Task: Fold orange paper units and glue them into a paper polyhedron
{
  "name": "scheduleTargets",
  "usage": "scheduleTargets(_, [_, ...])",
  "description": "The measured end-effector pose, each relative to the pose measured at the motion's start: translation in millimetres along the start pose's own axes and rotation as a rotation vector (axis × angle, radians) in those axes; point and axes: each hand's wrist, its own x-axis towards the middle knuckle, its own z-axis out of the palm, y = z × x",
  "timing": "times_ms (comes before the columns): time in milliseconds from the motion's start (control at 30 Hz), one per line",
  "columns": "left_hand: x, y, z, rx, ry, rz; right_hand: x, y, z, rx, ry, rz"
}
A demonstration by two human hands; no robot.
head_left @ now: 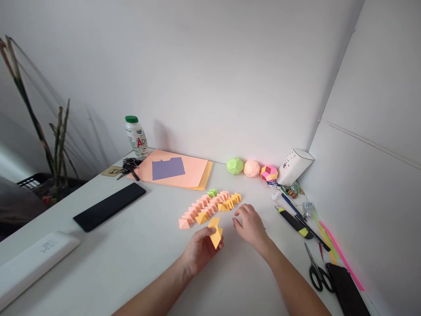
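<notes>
My left hand [201,249] pinches an orange-yellow folded paper piece [216,232] between thumb and fingers, just above the white table. To its right my right hand [251,224] hovers with thumb and bent fingers apart, holding nothing that I can see. Ahead of both hands stand rows of small folded paper units: several salmon units [197,209], several orange units [230,202] and a few green units [212,193]. One orange unit [201,217] lies just beyond my left hand. My right hand is nearest the orange row, apart from it.
Paper balls, green [234,166], peach [251,169] and multicoloured [269,173], line the wall. Salmon sheets [194,169] lie at the back beside a bottle [136,138]. A black bar [110,206] is left; a utility knife [294,222], scissors [317,270] and phone [347,289] lie right.
</notes>
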Motion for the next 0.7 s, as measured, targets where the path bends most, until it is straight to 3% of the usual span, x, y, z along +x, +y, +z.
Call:
scheduleTargets(100, [-1, 2, 0.5, 0.011, -0.01, 0.005, 17, -11, 16, 0.061, 0.042, -0.056])
scheduleTargets(233, [-2, 5, 0.3, 0.02, -0.047, 0.01, 43, -16, 39, 0.032, 0.1, 0.104])
scheduleTargets(333, [-3, 7, 0.7, 0.016, -0.062, 0.02, 50, -15, 46, 0.069, 0.11, 0.12])
scheduleTargets(467, [-2, 8, 2.5, 0.017, -0.085, 0.039, 29, -15, 32, 0.17, 0.149, 0.055])
scheduleTargets(533, [-1, 9, 3.5, 0.007, -0.076, 0.07, 10, -17, 20, 0.435, 0.22, -0.017])
scheduleTargets(600, [-1, 9, 4.0, 0.001, -0.056, 0.096, -10, -19, 10, 0.641, 0.154, -0.029])
scheduleTargets(700, [-1, 9, 3.3, 0.047, -0.076, 0.076, -33, -22, 5, 0.772, 0.134, 0.02])
